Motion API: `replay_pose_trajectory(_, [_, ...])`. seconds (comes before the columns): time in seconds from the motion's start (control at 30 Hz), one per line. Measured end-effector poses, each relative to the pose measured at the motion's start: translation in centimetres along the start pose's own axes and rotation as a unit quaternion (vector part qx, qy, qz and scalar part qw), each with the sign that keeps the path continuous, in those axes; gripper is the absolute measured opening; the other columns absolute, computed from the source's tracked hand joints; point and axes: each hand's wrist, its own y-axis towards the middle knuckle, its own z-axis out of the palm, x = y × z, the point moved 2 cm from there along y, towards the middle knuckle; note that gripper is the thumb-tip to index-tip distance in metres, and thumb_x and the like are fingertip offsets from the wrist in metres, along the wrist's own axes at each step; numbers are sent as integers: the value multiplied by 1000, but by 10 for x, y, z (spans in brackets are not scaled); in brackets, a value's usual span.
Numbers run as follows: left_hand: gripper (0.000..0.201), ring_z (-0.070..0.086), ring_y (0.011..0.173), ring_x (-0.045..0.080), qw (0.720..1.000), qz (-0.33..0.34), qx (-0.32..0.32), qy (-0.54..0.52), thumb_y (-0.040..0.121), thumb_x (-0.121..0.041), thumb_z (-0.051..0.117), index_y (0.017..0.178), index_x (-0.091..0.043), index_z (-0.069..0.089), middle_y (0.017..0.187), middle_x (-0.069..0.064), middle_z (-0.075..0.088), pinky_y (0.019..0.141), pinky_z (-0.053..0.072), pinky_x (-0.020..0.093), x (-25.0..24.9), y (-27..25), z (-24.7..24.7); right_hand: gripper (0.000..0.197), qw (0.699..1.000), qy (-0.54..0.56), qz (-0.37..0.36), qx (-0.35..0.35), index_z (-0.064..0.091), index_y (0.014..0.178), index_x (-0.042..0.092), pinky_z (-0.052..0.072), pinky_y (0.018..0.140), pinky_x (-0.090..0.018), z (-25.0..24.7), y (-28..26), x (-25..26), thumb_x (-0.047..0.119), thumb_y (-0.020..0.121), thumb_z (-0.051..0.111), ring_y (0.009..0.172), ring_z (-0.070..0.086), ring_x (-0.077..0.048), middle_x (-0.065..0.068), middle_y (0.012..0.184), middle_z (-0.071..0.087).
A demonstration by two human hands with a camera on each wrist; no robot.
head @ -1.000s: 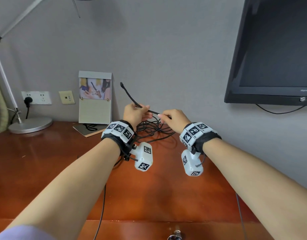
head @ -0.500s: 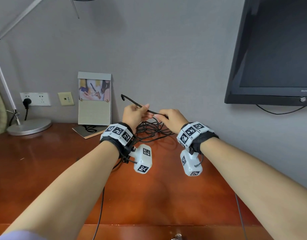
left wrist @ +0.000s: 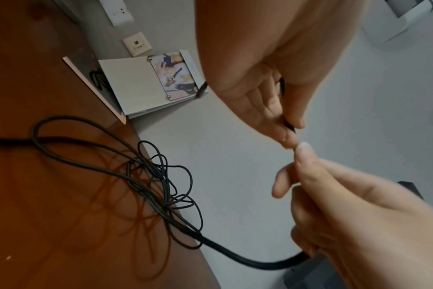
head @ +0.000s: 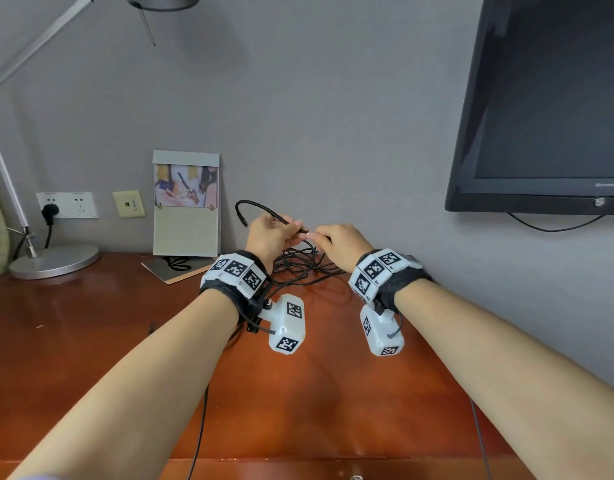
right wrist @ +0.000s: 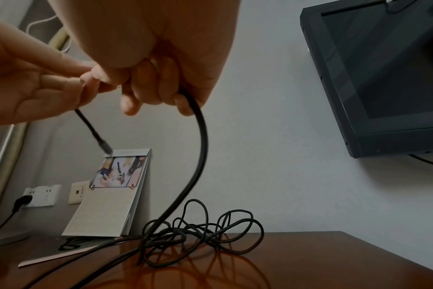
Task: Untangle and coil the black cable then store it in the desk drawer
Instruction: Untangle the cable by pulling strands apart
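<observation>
The black cable [head: 300, 263] lies in a tangled heap at the back of the wooden desk [head: 91, 341], against the wall. Both hands are raised above the heap, close together. My left hand [head: 269, 233] pinches the cable near its free end, and the plug tip [head: 242, 220] curls up and over to the left. My right hand [head: 338, 239] grips the same strand just to the right; from its fist the cable [right wrist: 200, 156] drops in a curve to the tangle [right wrist: 203, 234]. In the left wrist view the two hands' fingertips [left wrist: 291, 141] almost touch on the cable [left wrist: 176, 197].
A standing card with a photo [head: 186, 202] and a flat booklet [head: 175, 268] sit left of the tangle. A desk lamp base [head: 54, 261] stands at far left, by wall sockets [head: 68, 204]. A dark monitor [head: 540, 105] hangs on the wall at right. Thin cables run over the desk's front edge [head: 198, 438].
The cable's free end, which pointed up and left, has drooped and now curls downward. The hands have drawn closer together on the strand.
</observation>
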Motion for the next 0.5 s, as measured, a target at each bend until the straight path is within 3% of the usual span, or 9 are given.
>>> replay_pose_trajectory(0.07, [13, 66, 54, 9, 1000, 19, -21, 6, 87, 3, 60, 80, -3, 53, 70, 12, 65, 62, 57, 19, -3, 0, -2, 43, 1000, -7, 2, 1, 60, 78, 5, 49, 71, -42, 0, -1, 0, 38, 98, 41, 72, 58, -32, -15, 74, 63])
replay_pose_trajectory(0.23, [12, 64, 52, 6, 998, 17, -62, -16, 89, 1, 59, 80, -3, 53, 77, 15, 65, 62, 56, 17, -6, 3, -12, 51, 1000, -7, 20, 13, 60, 78, 1, 49, 77, -40, 1, -1, -2, 38, 100, 33, 77, 60, -32, -16, 79, 65])
replay_pose_trajectory(0.4, [12, 66, 57, 6, 1000, 8, -11, 17, 89, -1, 59, 81, -8, 53, 79, 11, 66, 61, 55, 16, -2, -3, -7, 45, 996, -79, 31, 8, 53, 72, 9, 40, 60, -33, 3, -2, -1, 41, 99, 35, 66, 51, -28, -5, 63, 50])
replay_pose_trajectory(0.5, [13, 67, 56, 6, 999, 3, -5, 35, 89, 2, 58, 81, -7, 53, 75, 12, 64, 62, 56, 17, 1, -3, -7, 48, 997, -67, 25, 0, 55, 71, 6, 42, 60, -35, 3, -1, 0, 42, 98, 37, 64, 52, -30, -8, 63, 53])
